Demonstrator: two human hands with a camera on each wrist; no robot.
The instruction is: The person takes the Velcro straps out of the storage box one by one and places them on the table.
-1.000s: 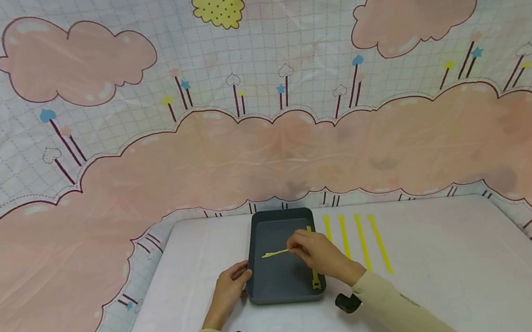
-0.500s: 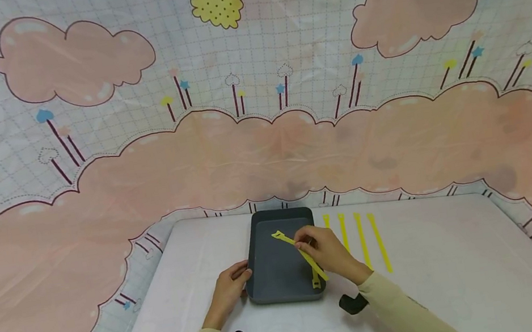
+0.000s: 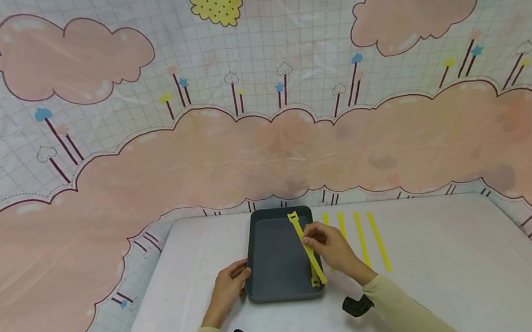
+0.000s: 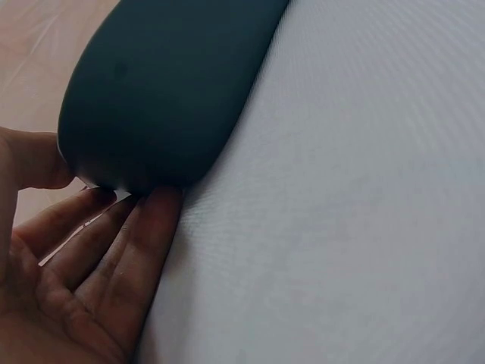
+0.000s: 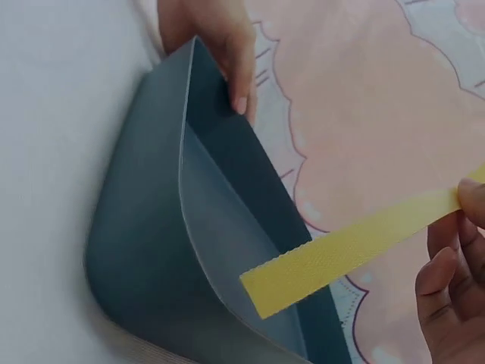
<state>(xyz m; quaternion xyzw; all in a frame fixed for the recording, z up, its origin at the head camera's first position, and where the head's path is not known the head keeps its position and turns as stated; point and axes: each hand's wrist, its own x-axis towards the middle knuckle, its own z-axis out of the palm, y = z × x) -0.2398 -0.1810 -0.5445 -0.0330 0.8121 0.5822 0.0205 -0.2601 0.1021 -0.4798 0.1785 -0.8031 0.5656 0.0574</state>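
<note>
A yellow hook-and-loop cable tie [image 3: 314,260] with a slotted head is pinched between the thumb and fingers of my right hand [image 3: 332,247]. It hangs over the right side of the dark grey tray [image 3: 272,262], slotted head toward the far end. In the right wrist view, the plain end of the tie [image 5: 303,273] passes over the tray's wall. Another yellow cable tie [image 3: 315,282] lies inside along the tray's right wall, mostly hidden beneath the held one. My left hand [image 3: 229,291] touches the tray's left side, its extended fingers [image 4: 151,235] against the outer wall.
Several more yellow cable ties [image 3: 378,241] lie side by side on the white table [image 3: 441,266], right of the tray; my right hand partly covers the nearer ones. A patterned cloth backdrop [image 3: 264,155] rises behind the table. Black mounts [image 3: 357,306] sit at both wrists.
The tie in my right hand has turned from pointing left across the tray to lying nearly lengthwise along its right side. The right hand shifted slightly right; the left hand stayed put.
</note>
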